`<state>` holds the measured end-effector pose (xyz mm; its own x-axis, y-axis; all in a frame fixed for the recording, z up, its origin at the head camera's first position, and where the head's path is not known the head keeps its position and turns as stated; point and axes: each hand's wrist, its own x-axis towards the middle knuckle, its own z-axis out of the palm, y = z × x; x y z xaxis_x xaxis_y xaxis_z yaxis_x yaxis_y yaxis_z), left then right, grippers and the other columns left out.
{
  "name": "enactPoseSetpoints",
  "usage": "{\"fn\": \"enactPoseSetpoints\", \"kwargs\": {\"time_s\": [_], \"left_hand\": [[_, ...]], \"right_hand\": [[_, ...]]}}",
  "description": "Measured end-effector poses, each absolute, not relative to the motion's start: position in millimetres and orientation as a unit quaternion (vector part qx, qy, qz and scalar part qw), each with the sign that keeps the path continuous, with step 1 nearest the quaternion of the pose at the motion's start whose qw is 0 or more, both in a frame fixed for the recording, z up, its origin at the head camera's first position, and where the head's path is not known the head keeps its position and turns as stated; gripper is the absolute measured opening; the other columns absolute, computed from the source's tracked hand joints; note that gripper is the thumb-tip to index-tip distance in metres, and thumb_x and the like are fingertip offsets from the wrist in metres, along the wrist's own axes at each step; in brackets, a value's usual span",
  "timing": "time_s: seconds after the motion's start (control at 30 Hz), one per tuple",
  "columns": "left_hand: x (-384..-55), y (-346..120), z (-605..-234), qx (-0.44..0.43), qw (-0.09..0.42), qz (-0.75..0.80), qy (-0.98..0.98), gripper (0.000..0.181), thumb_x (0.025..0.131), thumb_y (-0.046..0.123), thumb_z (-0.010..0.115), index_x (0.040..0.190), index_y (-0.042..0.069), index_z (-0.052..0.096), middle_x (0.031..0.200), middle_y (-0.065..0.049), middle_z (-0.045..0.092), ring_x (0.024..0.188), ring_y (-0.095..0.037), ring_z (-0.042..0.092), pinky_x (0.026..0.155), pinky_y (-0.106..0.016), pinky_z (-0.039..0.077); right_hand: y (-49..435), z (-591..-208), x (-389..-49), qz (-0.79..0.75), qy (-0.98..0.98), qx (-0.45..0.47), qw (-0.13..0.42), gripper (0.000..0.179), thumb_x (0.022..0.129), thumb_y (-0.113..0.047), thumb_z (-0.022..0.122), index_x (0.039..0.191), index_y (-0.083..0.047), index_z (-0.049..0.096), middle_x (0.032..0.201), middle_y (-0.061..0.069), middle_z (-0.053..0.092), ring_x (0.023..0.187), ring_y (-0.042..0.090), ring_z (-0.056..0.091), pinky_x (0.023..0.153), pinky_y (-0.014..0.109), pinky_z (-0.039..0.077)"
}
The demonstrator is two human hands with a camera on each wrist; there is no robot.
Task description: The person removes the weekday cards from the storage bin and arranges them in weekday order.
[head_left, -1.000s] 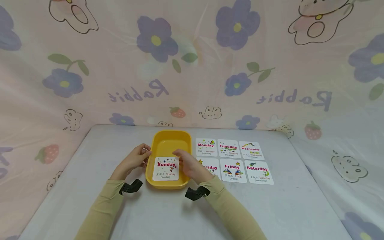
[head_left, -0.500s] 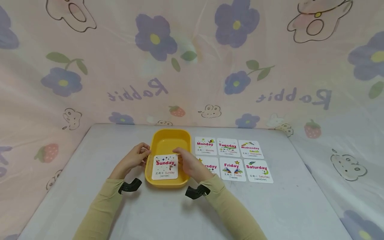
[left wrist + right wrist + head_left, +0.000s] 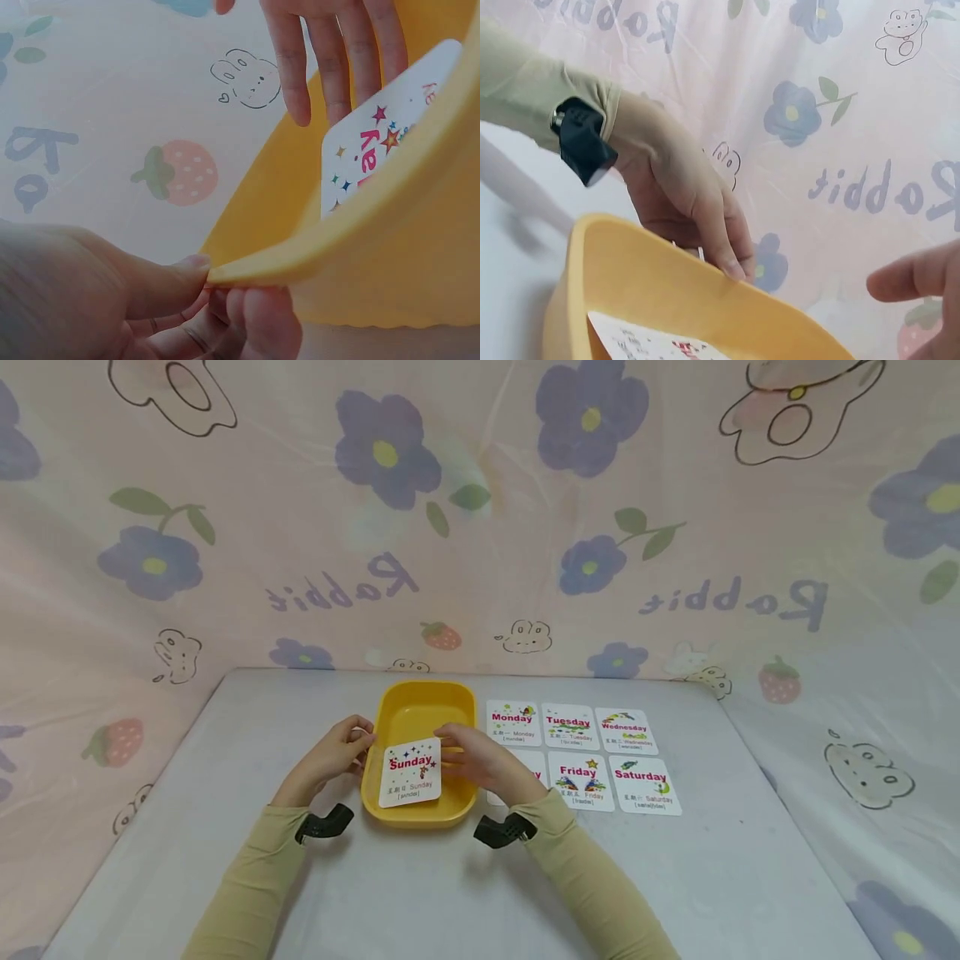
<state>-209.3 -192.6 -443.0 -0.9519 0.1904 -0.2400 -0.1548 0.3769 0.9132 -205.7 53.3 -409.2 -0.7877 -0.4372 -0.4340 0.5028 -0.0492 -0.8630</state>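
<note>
My left hand [image 3: 330,762] pinches the left rim of a yellow plastic tray [image 3: 426,718]; the left wrist view shows thumb and fingers on its rim [image 3: 300,255]. A white "Sunday" card [image 3: 409,773] lies tilted in the tray's near part. My right hand [image 3: 491,764] is over the tray's right side, fingers extended beside the card's right edge. In the left wrist view the right fingers [image 3: 330,60] hang straight, close to the card [image 3: 375,150], thumb apart. Whether a fingertip touches the card I cannot tell.
Right of the tray, weekday cards lie in two rows: Monday [image 3: 513,723], Tuesday [image 3: 570,727], Wednesday [image 3: 626,732] behind, Friday [image 3: 581,781] and Saturday [image 3: 647,785] in front. Another front card is mostly covered by my right hand. A patterned curtain [image 3: 495,510] hangs behind the table.
My right hand has drawn slightly right and its fingers have spread away from the Sunday card. That card now sits tilted in the tray. My left hand keeps its hold on the rim.
</note>
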Motion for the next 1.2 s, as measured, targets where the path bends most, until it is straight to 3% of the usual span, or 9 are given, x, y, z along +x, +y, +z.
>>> {"fn": "enactPoseSetpoints", "kwargs": {"time_s": [0.43,0.8,0.93,1.2], "left_hand": [[-213,-193,-446,0.007,0.162,0.563,0.811,0.024,0.102,0.013,0.045,0.120,-0.004,0.041,0.087,-0.015,0.056,0.066,-0.018,0.054,0.058,-0.032,0.053],[-210,-194,-443,0.008,0.164,0.561,0.812,0.023,0.102,0.012,0.045,0.119,-0.003,0.041,0.086,-0.015,0.056,0.066,-0.019,0.054,0.059,-0.034,0.054],[-210,-193,-444,0.008,0.162,0.561,0.812,0.023,0.102,0.013,0.045,0.119,-0.003,0.041,0.088,-0.016,0.056,0.067,-0.019,0.054,0.058,-0.032,0.053],[-210,-192,-443,0.006,0.159,0.556,0.816,0.022,0.103,0.013,0.044,0.118,-0.002,0.042,0.085,-0.012,0.056,0.067,-0.018,0.054,0.058,-0.031,0.053]], "right_hand": [[50,-417,-217,-0.591,0.757,-0.053,0.273,0.062,0.092,-0.011,0.063,0.144,0.001,0.032,0.119,0.018,0.055,0.094,0.027,0.064,0.085,0.043,0.052],[42,-417,-220,-0.540,0.796,-0.093,0.255,0.039,0.086,0.006,0.065,0.123,0.007,0.053,0.087,0.014,0.057,0.066,0.023,0.065,0.065,0.037,0.057],[42,-419,-219,-0.524,0.810,-0.099,0.243,0.035,0.084,0.008,0.067,0.117,0.004,0.057,0.083,0.013,0.056,0.062,0.024,0.064,0.060,0.033,0.057],[51,-416,-218,-0.523,0.817,-0.104,0.220,0.036,0.084,0.006,0.067,0.118,-0.001,0.057,0.089,0.014,0.056,0.066,0.025,0.065,0.061,0.034,0.057]]}}
